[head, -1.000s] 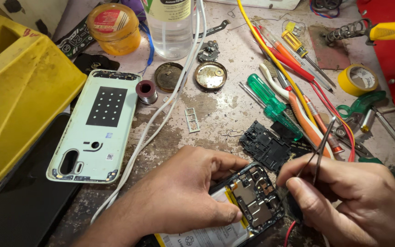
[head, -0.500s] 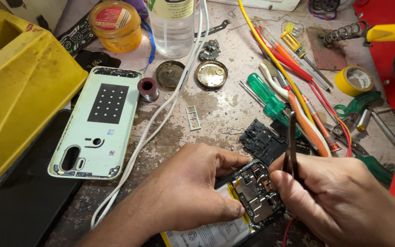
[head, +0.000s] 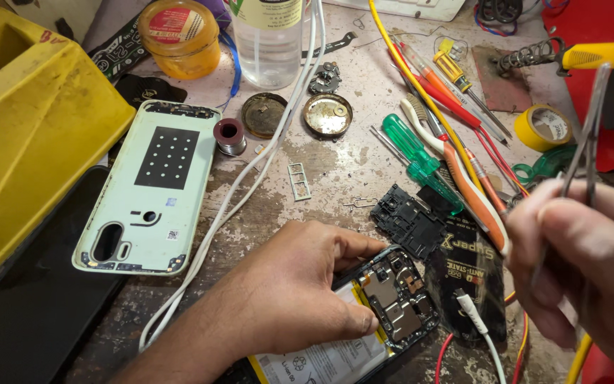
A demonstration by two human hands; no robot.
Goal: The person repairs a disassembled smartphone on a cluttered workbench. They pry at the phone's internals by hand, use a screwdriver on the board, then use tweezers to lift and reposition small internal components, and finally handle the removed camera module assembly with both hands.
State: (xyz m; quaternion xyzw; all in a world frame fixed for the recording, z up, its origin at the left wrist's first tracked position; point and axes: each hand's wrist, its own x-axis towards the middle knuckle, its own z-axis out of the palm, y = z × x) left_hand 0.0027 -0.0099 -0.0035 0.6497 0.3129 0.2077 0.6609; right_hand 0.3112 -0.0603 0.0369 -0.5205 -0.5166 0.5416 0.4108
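My left hand (head: 286,299) presses down on an opened phone (head: 381,313) at the near edge of the worn bench, fingers curled over its top corner; the circuit board and white battery label show. My right hand (head: 591,263) is raised at the right, away from the phone, and pinches metal tweezers (head: 588,135) that point upward. A black plastic cover piece (head: 408,219) lies just beyond the phone. The phone's pale green back cover (head: 151,188) rests inside-up to the left.
Green screwdrivers (head: 413,153), orange-handled tools and red wires crowd the right side. A yellow box (head: 26,135) stands at left. A clear bottle (head: 268,39), orange jar (head: 179,35), two round tins (head: 328,115), solder spool (head: 230,135), SIM tray (head: 298,181), yellow tape (head: 541,128) and white cable (head: 250,178) lie about.
My right hand has lifted off the phone and moved up and right with the tweezers, now much nearer the camera. My left hand stays on the phone.
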